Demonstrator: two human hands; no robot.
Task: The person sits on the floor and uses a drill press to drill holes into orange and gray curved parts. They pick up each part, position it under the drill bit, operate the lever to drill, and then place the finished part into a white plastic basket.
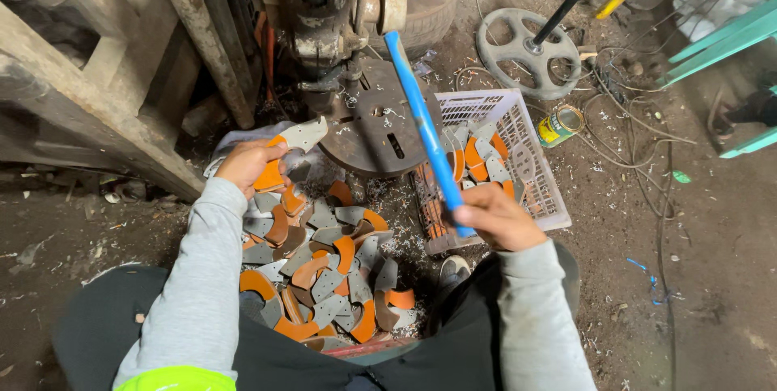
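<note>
Care is needed: a curved grey-and-orange metal plate (pixel 293 138) is pinched in the left hand (pixel 245 163) near the round drill-press table (pixel 374 120), while the blue lever handle (pixel 422 120) is gripped by the right hand (pixel 495 217), fingers wrapped; seating flat seems wise.

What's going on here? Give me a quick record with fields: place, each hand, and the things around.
Place: dirt workshop floor, seen from above, strewn with metal shavings
Left hand: holds a grey and orange curved metal piece up beside the drill table
Right hand: grip closed on the blue lever
Between the knees: pile of like pieces
Right of the table: white basket with more pieces
Further off: grey wheel, tin can, loose wires
</note>
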